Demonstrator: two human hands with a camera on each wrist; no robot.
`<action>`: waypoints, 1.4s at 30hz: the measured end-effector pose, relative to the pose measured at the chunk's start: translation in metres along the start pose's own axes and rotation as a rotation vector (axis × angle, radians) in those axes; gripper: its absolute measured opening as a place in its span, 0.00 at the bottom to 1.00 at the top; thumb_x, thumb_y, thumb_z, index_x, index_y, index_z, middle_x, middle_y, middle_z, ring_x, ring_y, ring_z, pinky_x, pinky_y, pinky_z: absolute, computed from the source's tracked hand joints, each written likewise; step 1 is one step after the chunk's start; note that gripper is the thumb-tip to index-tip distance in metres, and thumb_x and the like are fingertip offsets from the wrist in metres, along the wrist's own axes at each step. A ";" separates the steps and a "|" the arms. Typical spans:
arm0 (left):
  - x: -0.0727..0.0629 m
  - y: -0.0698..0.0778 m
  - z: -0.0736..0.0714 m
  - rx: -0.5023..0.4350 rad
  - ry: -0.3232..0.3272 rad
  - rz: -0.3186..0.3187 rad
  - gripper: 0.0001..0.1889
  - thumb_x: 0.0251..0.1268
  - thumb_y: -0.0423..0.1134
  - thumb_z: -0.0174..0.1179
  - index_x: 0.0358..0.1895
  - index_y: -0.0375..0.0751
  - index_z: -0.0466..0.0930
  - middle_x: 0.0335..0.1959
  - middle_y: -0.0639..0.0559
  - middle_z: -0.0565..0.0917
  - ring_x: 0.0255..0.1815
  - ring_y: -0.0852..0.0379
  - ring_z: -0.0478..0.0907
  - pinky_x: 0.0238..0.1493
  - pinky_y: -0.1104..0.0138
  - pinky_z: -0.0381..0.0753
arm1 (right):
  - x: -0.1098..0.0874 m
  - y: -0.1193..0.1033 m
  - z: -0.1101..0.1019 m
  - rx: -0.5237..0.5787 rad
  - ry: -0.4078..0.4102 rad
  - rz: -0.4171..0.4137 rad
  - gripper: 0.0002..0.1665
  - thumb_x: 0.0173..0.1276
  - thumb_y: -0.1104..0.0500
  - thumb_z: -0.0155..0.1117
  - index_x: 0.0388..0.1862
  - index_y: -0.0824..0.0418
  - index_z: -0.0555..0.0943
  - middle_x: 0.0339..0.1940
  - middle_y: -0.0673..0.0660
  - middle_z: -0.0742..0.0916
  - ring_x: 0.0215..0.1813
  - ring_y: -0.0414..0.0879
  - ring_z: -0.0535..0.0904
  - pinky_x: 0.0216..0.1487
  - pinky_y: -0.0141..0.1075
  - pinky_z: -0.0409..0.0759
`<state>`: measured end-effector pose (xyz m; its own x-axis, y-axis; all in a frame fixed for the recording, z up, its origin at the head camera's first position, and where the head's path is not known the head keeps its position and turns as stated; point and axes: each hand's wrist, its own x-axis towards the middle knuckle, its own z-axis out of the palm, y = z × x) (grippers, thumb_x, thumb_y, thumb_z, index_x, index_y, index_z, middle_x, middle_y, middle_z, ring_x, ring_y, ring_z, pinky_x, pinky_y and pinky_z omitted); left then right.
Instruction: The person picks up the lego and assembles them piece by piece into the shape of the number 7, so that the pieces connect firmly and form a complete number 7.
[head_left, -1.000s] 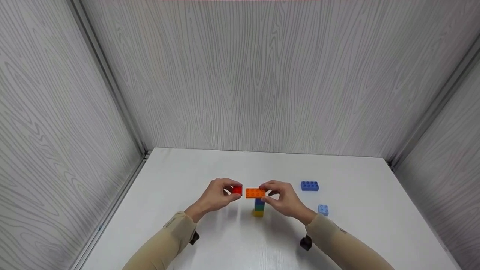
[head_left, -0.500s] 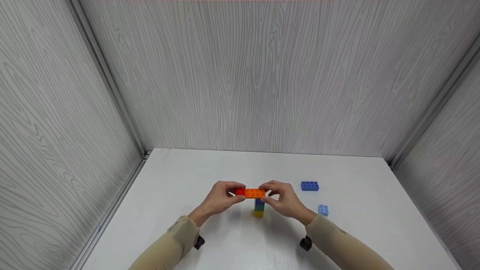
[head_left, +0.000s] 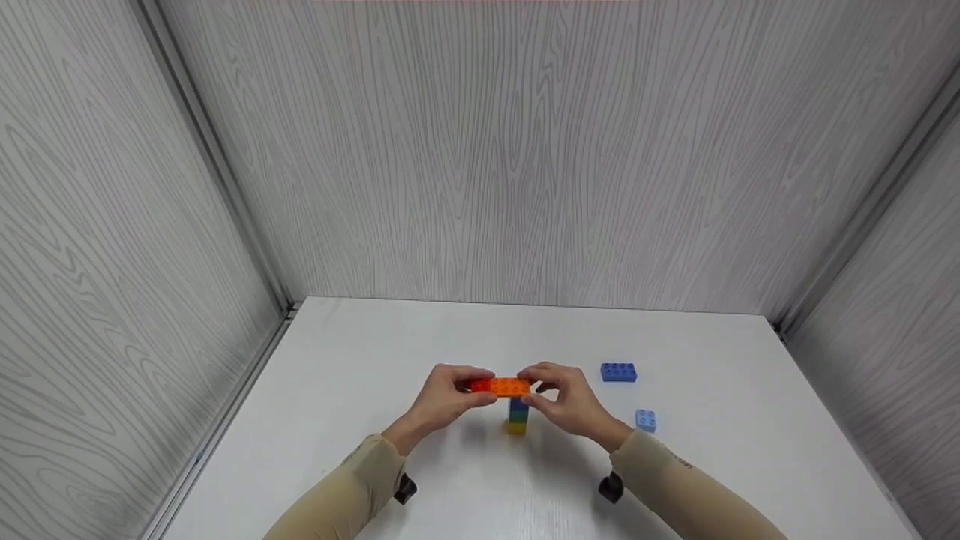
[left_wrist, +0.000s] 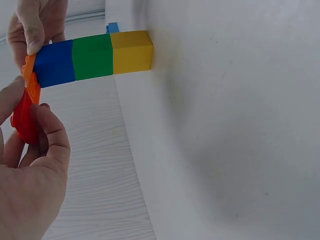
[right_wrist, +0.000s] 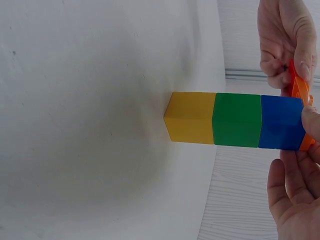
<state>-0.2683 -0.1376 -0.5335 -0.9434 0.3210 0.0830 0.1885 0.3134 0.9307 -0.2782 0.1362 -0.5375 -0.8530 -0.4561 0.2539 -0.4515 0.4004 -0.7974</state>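
Note:
A short tower of yellow (right_wrist: 190, 117), green (right_wrist: 236, 120) and blue (right_wrist: 281, 122) toy building bricks stands upright on the table. Across its top lies an orange brick (head_left: 511, 386), which reaches out to the left past the tower. My right hand (head_left: 568, 399) pinches the orange brick's right end over the tower. Between thumb and fingers, my left hand (head_left: 442, 394) holds a red brick (left_wrist: 24, 117) at the orange brick's left end. Fingers partly cover the red brick, and I cannot tell whether the two are joined.
Right of the tower, a dark blue brick (head_left: 619, 372) and a smaller light blue brick (head_left: 646, 420) lie on the white table (head_left: 360, 330). Wood-grain panels (head_left: 480, 150) enclose the table at the back and both sides.
My left hand has moved right, bringing the red brick from a gap away up to the orange brick's left end. The right hand and the tower look still.

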 end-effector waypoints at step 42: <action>0.003 -0.001 0.000 -0.022 0.001 -0.033 0.18 0.74 0.41 0.78 0.63 0.43 0.93 0.58 0.43 0.93 0.46 0.55 0.85 0.52 0.72 0.91 | -0.025 0.089 -0.101 -0.262 0.086 0.124 0.23 0.72 0.58 0.81 0.61 0.66 0.89 0.59 0.67 0.93 0.62 0.65 0.90 0.67 0.61 0.89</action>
<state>-0.2708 -0.1366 -0.5344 -0.9494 0.3098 0.0525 0.1512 0.3039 0.9406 -0.3236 0.2636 -0.5589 -0.9200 -0.3259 0.2176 -0.3847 0.6454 -0.6599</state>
